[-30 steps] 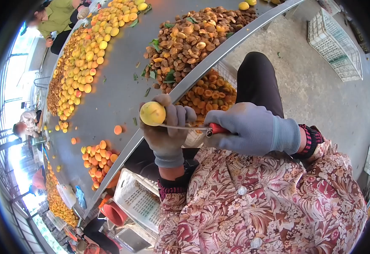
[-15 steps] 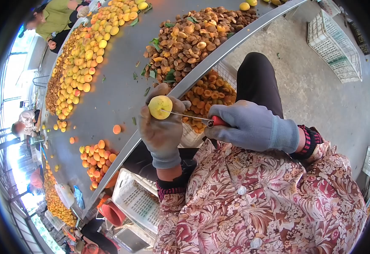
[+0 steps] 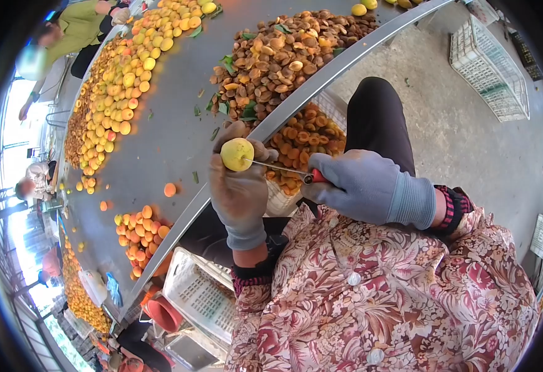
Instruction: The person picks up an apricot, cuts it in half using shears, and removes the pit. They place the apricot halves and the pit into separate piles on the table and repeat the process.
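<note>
Yellow fruit [image 3: 237, 154], round, whole-looking, small dark specks on skin, in gloved left hand [image 3: 239, 195] beside table [image 3: 178, 118] edge. Left thumb and fingers curled round it, pinching it. Gloved right hand [image 3: 371, 189], fingers pressed together round red handle [image 3: 318, 177]; thin metal shaft [image 3: 281, 167] runs from it, tip at fruit's side. Halved orange fruit [image 3: 305, 137] lower down, between hands and table edge; brown pits [image 3: 284, 56] heaped on table, few green leaves [image 3: 248, 110] among them
</note>
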Action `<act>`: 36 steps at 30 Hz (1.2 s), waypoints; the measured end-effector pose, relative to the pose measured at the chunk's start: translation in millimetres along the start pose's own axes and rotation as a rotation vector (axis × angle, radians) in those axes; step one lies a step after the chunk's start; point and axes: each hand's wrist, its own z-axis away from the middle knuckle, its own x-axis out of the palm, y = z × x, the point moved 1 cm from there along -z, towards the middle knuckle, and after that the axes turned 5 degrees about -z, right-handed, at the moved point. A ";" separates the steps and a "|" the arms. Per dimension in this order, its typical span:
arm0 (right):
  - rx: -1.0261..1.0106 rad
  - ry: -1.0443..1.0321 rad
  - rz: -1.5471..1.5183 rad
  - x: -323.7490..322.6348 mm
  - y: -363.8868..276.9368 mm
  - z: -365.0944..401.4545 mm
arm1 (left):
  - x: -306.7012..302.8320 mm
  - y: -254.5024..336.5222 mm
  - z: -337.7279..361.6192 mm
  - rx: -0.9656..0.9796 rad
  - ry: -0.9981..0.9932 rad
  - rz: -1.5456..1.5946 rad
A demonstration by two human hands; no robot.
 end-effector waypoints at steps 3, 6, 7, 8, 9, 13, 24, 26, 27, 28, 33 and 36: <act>0.021 0.025 -0.002 2.8 -1.9 1.4 | 1.2 -4.7 -0.3 0.075 0.061 -0.183; 0.027 0.014 -0.007 4.0 0.6 -4.3 | -3.3 -11.7 -2.6 0.168 0.143 -0.385; 0.033 -0.025 -0.050 4.3 1.0 -6.0 | -4.6 -13.7 -3.6 0.217 0.178 -0.471; 0.038 -0.064 -0.092 3.9 1.2 -8.0 | -4.9 -15.5 -5.3 0.217 0.174 -0.469; 0.043 -0.064 -0.094 3.3 0.2 -9.5 | -4.8 -15.9 -5.4 0.217 0.175 -0.440; 0.098 -0.081 -0.165 8.7 0.0 -19.9 | -6.0 -20.7 -9.7 0.180 0.214 -0.371; 0.210 -0.192 -0.225 5.3 -7.9 -36.1 | -37.3 -24.7 -1.0 0.282 0.210 -0.903; 0.210 -0.202 -0.238 6.0 -8.0 -36.4 | -34.1 -23.8 -1.0 0.295 0.164 -1.173; 0.206 -0.200 -0.234 10.6 -3.5 -39.3 | -33.6 -28.3 -4.4 0.395 0.184 -1.154; 0.172 -0.137 -0.231 17.3 -1.4 -40.9 | -30.7 -29.0 -5.9 0.488 0.205 -1.133; 0.130 -0.065 -0.244 22.2 -5.3 -50.4 | -8.5 -22.1 -11.7 -0.114 0.152 0.208; 0.127 -0.131 -0.224 25.3 0.7 -58.5 | 4.5 -18.6 -11.9 -0.139 0.220 0.221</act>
